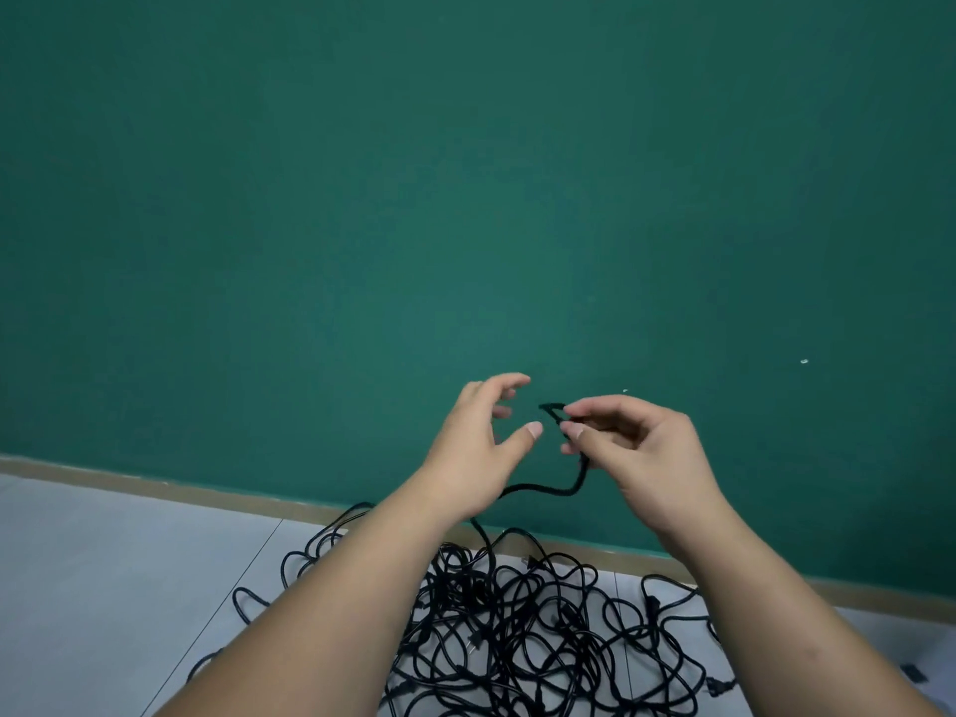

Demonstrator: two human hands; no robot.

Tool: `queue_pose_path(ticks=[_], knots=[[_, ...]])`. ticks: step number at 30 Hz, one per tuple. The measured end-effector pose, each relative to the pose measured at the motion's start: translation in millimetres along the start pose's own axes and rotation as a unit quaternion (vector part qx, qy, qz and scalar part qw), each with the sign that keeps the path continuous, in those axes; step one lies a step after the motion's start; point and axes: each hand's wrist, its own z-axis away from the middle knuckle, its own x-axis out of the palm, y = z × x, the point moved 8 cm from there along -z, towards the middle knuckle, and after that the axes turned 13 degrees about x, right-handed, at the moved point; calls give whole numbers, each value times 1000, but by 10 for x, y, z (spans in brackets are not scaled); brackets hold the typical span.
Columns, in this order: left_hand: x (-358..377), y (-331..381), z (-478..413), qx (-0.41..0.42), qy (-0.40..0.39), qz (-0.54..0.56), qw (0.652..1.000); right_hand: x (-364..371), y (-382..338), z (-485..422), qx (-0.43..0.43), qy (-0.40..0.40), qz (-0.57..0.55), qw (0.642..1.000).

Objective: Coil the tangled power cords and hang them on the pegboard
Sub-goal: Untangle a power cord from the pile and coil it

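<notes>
We see two bare arms raised in front of a plain green wall (465,199). The right hand (641,447) pinches the end of one black cord (553,491) between thumb and curled fingers, lifting it up, we judge, to pull that single cord free of the others. A short bent tip pokes out just left of the pinch. Just beside that tip, not touching it, the left hand (476,442) holds nothing, its fingers spread and loosely bent, seemingly ready to take the cord and start a loop.

From the pinch the cord drops straight down, bends left under the left wrist, then falls into the pile of cords (517,613). That pile lies well below the grip, a loose black knot of loops on the pale floor (103,561), against the tan skirting strip (155,486) at the foot of the wall. No coil is made yet, and we see no pegboard.
</notes>
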Motion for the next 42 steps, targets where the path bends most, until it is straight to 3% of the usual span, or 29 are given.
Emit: queue_pose_path(ticks=[4,7,14,18,21,27,30,42], knots=[[-18,-13,-46,10,1,-69,998,-117,-81,7,-28,-6,-23,999],[7,10,-50,7,-4,-62,998,-248,-124,8,-49,1,-55,997],[221,25,-76,-28,-4,121,992,-481,-70,-60,-25,32,-118,992],[231,134,-95,-54,84,257,961,-555,69,-100,1,94,8,996],[277,158,-115,-75,98,303,945,-520,109,-86,6,105,24,994],[515,162,-35,-119,-1,270,956,-500,30,-50,-13,121,-81,989],[676,204,46,-128,-63,252,957,-491,24,-58,-19,123,-89,988],[853,321,137,-123,-187,285,932,-568,44,-99,-35,119,-91,988]])
